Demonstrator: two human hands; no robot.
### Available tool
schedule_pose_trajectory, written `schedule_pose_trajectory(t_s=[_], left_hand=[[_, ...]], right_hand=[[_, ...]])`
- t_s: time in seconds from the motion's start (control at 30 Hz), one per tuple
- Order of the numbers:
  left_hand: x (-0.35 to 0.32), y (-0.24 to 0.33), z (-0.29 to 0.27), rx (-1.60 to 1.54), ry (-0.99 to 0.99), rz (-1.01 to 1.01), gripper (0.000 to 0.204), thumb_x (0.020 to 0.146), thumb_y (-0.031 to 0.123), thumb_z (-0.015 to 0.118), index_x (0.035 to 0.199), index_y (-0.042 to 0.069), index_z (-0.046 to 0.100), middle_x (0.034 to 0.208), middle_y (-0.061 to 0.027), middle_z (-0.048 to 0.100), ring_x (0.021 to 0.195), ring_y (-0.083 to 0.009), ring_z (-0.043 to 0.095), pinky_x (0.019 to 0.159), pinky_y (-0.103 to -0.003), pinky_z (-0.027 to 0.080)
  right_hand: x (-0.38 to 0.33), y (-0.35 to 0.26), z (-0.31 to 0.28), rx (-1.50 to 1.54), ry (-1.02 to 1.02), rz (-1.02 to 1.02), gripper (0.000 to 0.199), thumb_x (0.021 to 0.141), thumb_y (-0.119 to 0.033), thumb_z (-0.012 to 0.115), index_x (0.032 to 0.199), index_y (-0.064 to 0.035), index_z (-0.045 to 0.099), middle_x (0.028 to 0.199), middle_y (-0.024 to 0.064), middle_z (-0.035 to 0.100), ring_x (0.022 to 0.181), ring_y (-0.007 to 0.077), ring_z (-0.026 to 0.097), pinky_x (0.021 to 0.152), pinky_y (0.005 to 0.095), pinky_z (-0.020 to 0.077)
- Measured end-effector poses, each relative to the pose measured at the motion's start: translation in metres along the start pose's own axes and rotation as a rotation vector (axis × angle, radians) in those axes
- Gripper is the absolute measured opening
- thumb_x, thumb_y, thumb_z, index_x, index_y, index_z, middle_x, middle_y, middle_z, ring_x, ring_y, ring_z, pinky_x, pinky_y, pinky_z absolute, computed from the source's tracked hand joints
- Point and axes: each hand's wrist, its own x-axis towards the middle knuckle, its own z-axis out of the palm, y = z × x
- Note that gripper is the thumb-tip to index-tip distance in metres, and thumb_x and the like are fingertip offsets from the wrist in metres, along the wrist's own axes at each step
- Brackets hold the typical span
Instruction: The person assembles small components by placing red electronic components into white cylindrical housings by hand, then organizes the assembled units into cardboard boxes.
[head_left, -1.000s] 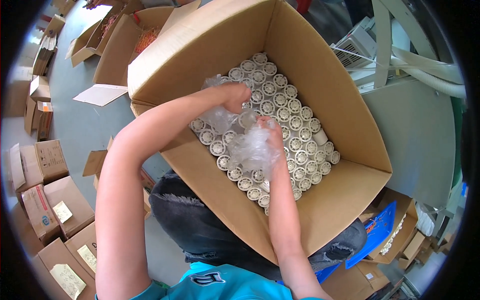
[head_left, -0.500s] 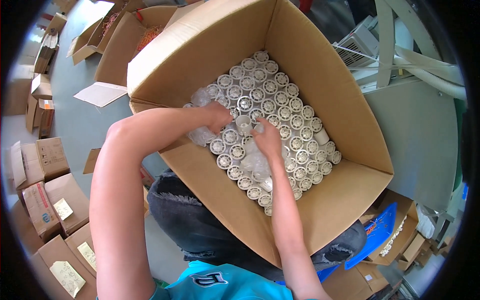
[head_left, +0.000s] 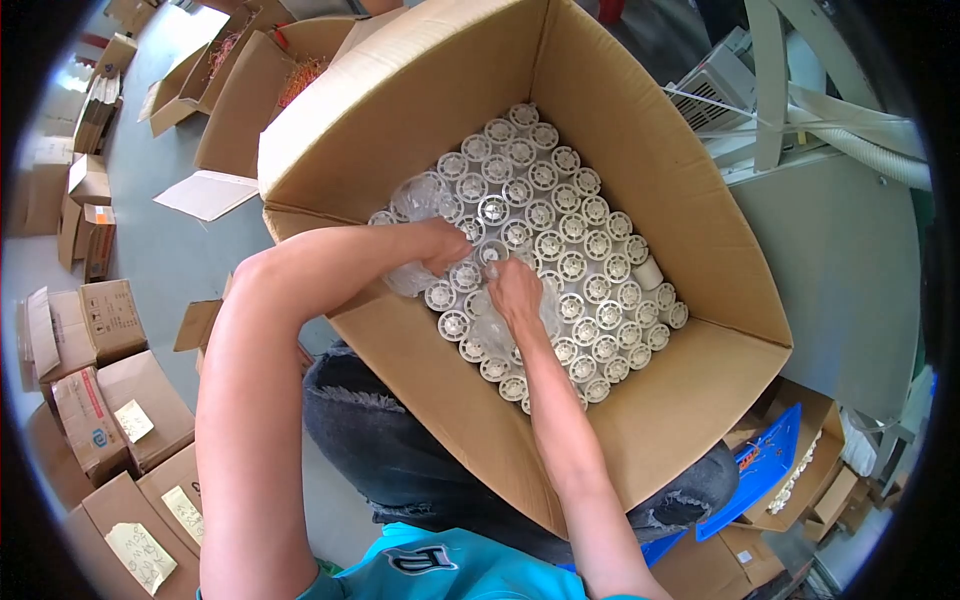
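Observation:
A large open cardboard box [head_left: 640, 110] rests on my lap, its floor packed with several upright white plastic spools [head_left: 570, 240]. A crumpled clear plastic bag [head_left: 415, 200] lies over the spools at the box's left side. My left hand [head_left: 445, 248] is closed on the bag's lower edge, down among the spools. Just to its right, my right hand [head_left: 515, 290] presses onto the spools with more clear plastic under its fingers. Both forearms reach in over the box's near wall.
Several smaller cardboard boxes [head_left: 95, 390] stand on the grey floor at the left, some open. A flat white sheet [head_left: 205, 195] lies on the floor. A grey machine surface [head_left: 850, 260] with white tubing is at the right. A blue tray [head_left: 760, 465] sits at lower right.
Both hands have dropped lower into the box and come closer together. The clear plastic, held up over the spools before, is now pulled down toward the left side.

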Motion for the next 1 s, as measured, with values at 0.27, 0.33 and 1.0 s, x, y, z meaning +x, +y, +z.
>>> schedule_pose_trajectory(t_s=[0.27,0.33,1.0], left_hand=[[-0.007,0.004,-0.013,-0.028,-0.036,-0.024,0.027,0.059,0.020,0.069,0.083,0.006,0.067,0.083,-0.0154,0.067,0.080,-0.0350,0.064,0.067,-0.044,0.052],[-0.012,0.006,-0.016,-0.035,-0.038,-0.020,0.025,0.062,0.018,0.069,0.084,0.006,0.069,0.086,-0.0144,0.067,0.083,-0.0329,0.065,0.070,-0.041,0.053],[-0.026,0.007,-0.028,-0.278,0.060,0.004,0.038,0.061,0.019,0.066,0.096,0.003,0.066,0.088,-0.0199,0.067,0.086,-0.0363,0.063,0.075,-0.043,0.051]], right_hand=[[-0.014,-0.014,0.012,-0.015,0.056,-0.157,0.027,0.073,-0.004,0.057,0.099,-0.0033,0.064,0.093,0.0185,0.064,0.082,0.0366,0.064,0.070,0.0452,0.0513],[-0.019,-0.020,0.025,-0.024,0.004,-0.160,0.023,0.071,-0.003,0.056,0.093,-0.0007,0.063,0.092,0.0177,0.063,0.083,0.0369,0.064,0.071,0.0456,0.0511],[-0.020,-0.024,0.019,0.329,0.149,0.034,0.019,0.075,-0.008,0.059,0.092,-0.0040,0.067,0.089,0.0250,0.064,0.085,0.0412,0.062,0.073,0.0465,0.0473]])
